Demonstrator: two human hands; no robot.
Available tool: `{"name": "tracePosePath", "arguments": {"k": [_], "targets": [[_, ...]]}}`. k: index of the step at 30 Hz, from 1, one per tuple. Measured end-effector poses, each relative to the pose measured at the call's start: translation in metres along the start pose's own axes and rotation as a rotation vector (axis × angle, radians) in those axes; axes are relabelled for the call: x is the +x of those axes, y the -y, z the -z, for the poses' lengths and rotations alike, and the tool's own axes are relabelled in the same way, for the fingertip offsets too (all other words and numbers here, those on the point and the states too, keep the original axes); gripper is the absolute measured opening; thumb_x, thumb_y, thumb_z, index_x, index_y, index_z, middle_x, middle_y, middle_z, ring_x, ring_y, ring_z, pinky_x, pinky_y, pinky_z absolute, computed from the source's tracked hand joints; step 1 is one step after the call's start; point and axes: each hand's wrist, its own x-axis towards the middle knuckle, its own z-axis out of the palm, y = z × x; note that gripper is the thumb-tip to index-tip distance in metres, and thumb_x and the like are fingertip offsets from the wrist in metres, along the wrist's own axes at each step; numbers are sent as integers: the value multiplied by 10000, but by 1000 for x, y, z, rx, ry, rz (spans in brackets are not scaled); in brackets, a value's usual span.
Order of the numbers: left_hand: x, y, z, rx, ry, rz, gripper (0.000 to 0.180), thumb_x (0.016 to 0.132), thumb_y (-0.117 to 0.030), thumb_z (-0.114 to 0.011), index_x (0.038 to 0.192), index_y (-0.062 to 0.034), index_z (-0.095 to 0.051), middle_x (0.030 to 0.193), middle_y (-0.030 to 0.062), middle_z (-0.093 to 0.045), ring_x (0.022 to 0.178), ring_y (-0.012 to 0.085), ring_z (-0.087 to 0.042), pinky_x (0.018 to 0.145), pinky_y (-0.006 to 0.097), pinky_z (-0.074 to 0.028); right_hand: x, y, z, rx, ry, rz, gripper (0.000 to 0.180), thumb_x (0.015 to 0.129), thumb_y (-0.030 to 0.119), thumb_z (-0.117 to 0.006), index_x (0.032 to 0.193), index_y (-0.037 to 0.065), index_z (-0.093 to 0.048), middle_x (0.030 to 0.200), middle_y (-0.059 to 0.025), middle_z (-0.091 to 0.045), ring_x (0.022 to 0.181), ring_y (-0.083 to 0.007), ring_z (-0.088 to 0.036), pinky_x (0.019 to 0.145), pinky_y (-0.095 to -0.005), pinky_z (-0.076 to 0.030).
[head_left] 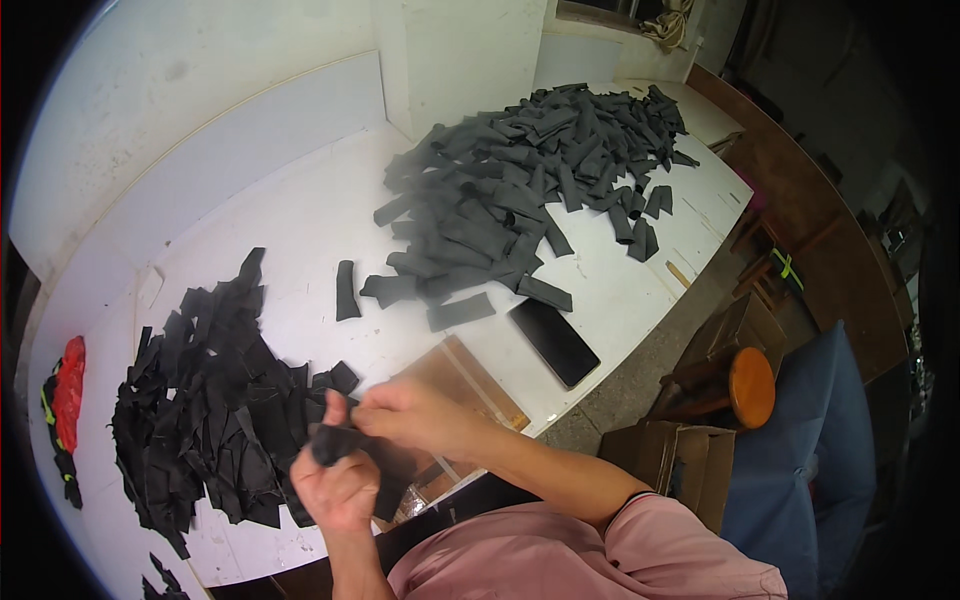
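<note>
A piece of black fabric (335,445) is held between my two hands over the near edge of the table. My left hand (342,492) is closed around it, with the thumb pointing up. My right hand (412,412) comes in from the right, its fingers pinched on the fabric's upper part. Part of the cloth hangs down dark between the hands and is blurred. Just left of my hands lies a heap of flat black fabric pieces (215,410). Farther off, a large pile of dark grey fabric tubes (540,160) spreads across the table.
A brown board (455,365) lies on the white table (290,225) near my right forearm, beside a black phone (555,343). A red bag (72,395) sits at far left. Cardboard boxes (705,465), an orange round stool (751,388) and blue sheeting (800,440) stand at right.
</note>
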Motion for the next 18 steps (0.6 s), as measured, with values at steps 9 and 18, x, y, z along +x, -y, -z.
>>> {"name": "tracePosePath", "arguments": {"k": [9, 18], "targets": [[-8, -20, 44, 528, -112, -73, 395, 792, -23, -449, 1186, 0, -427, 819, 67, -572, 390, 44, -352, 328, 163, -272, -4, -31, 24, 276, 85, -237, 263, 847, 260, -502, 653, 84, -507, 538, 39, -406, 444, -38, -369, 396, -192, -260], [-2, 8, -3, 1839, 56, -787, 156, 741, 25, -574, 896, 22, -592, 964, 116, -579, 903, 174, -534, 814, 270, -401, -9, -9, 20, -441, -145, 241, 188, 810, 205, -538, 820, 17, -546, 687, -28, -505, 610, -119, -491, 533, -220, -393]]}}
